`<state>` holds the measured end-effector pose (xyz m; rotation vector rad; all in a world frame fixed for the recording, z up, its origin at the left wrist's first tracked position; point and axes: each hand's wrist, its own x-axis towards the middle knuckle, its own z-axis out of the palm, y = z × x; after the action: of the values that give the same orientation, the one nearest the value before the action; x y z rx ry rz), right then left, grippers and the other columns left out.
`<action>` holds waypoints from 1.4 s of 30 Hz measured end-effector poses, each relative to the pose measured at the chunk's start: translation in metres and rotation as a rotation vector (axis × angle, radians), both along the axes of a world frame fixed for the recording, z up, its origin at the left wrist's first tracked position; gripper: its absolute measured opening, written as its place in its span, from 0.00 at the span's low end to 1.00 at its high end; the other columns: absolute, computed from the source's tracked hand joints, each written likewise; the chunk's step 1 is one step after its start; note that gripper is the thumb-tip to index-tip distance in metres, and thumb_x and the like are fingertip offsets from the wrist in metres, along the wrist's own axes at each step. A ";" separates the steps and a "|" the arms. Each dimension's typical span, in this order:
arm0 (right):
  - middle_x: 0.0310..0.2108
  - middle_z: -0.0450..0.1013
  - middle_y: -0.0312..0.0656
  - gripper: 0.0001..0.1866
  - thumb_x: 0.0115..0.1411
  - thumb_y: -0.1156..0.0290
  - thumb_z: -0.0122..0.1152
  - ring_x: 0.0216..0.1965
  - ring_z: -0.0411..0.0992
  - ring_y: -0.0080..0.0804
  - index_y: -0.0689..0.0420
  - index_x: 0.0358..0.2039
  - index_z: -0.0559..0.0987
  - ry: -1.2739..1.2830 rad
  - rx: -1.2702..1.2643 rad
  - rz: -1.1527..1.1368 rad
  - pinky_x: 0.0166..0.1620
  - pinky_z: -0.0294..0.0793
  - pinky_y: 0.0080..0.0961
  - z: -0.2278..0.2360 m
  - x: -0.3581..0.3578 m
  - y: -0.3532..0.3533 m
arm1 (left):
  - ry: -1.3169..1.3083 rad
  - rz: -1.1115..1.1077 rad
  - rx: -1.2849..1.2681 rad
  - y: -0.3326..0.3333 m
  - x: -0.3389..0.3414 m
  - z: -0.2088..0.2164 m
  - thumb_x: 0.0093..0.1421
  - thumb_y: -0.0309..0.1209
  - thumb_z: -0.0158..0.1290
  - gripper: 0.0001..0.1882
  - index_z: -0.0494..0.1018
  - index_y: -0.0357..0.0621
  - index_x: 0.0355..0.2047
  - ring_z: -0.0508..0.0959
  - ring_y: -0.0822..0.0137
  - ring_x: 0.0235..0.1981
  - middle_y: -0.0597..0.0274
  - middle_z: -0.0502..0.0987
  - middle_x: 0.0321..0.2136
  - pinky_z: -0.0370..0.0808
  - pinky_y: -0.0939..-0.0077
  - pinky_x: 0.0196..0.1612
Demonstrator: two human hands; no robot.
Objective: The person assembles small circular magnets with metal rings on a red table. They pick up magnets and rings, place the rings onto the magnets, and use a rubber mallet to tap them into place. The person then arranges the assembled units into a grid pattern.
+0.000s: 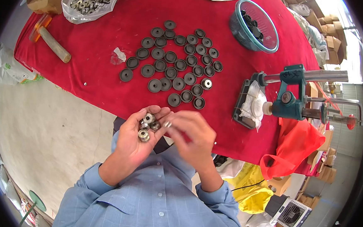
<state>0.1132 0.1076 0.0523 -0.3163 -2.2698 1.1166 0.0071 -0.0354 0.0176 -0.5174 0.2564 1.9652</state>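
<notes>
I see the left hand [131, 136] cupped, its fingers curled around several metal bearings [144, 138] in the palm. The right hand [196, 135] blurs beside it; I cannot tell whether its fingers pinch anything. Beyond, black round caps [154, 86] lie spread on red cloth [98, 50], left of a green press [288, 107].

Light blue shirt [142, 213], 3 pale buttons [160, 194], chest pocket [117, 205].

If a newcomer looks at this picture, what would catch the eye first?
Probably the bright red cloth, with many round dark discs spread over its middle. Below them in view, the left hand cups several shiny metal rings beside the blurred right hand. The green press at the cloth's right side also stands out.
</notes>
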 end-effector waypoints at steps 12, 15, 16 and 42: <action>0.45 0.79 0.42 0.14 0.56 0.81 0.69 0.42 0.79 0.39 0.63 0.44 0.86 -0.096 0.540 -0.085 0.45 0.78 0.36 -0.041 -0.022 0.024 | 0.027 -0.023 -0.054 -0.014 -0.016 -0.003 0.78 0.35 0.45 0.17 0.75 0.32 0.52 0.76 0.45 0.64 0.40 0.79 0.56 0.73 0.50 0.71; 0.48 0.79 0.43 0.17 0.56 0.79 0.66 0.44 0.78 0.39 0.65 0.47 0.85 -0.117 0.562 -0.084 0.47 0.78 0.37 -0.045 -0.015 0.020 | 0.018 -0.023 -0.047 -0.015 -0.016 -0.004 0.78 0.35 0.45 0.17 0.75 0.32 0.51 0.76 0.45 0.64 0.40 0.80 0.56 0.73 0.50 0.71; 0.49 0.79 0.43 0.18 0.55 0.79 0.66 0.45 0.78 0.39 0.65 0.48 0.85 -0.126 0.569 -0.091 0.47 0.78 0.37 -0.046 -0.013 0.018 | 0.020 -0.024 -0.046 -0.015 -0.016 -0.004 0.78 0.35 0.45 0.17 0.75 0.32 0.51 0.76 0.45 0.64 0.40 0.80 0.55 0.73 0.50 0.71; 0.46 0.80 0.39 0.21 0.55 0.74 0.75 0.42 0.80 0.39 0.56 0.51 0.85 -0.175 0.227 0.164 0.44 0.76 0.36 -0.006 -0.032 -0.028 | 0.118 -0.062 -0.083 -0.021 -0.001 -0.006 0.80 0.34 0.41 0.21 0.73 0.33 0.61 0.80 0.62 0.58 0.52 0.79 0.55 0.78 0.64 0.63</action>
<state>0.0814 0.0794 0.0462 -0.1442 -2.5887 0.9277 0.0057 -0.0561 0.0113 -0.4415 0.4248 1.9330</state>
